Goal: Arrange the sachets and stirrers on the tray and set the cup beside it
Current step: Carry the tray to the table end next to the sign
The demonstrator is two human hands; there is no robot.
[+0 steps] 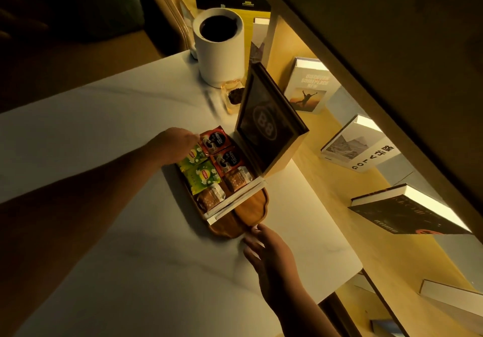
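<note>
wooden tray (251, 206) of sachets (203, 177) and stirrers (235, 201), left hand (175, 144) at far end, right hand (269, 248) at near rim

Left arm: bare forearm enters from the lower left edge and runs diagonally up and to the right, mostly in shadow. Left hand (173, 144) at the far end of the reach, back of the hand facing the camera, knuckles bent, fingertips pointing right; fingers hidden past the knuckles, so the grip cannot be judged.

Right arm: bare forearm enters from the bottom edge right of centre, angled up and slightly left. Right hand (266, 248) is palm-down, fingers loosely spread and lightly curled, fingertips pointing up and left. Nothing held. The two hands are well apart.
</note>
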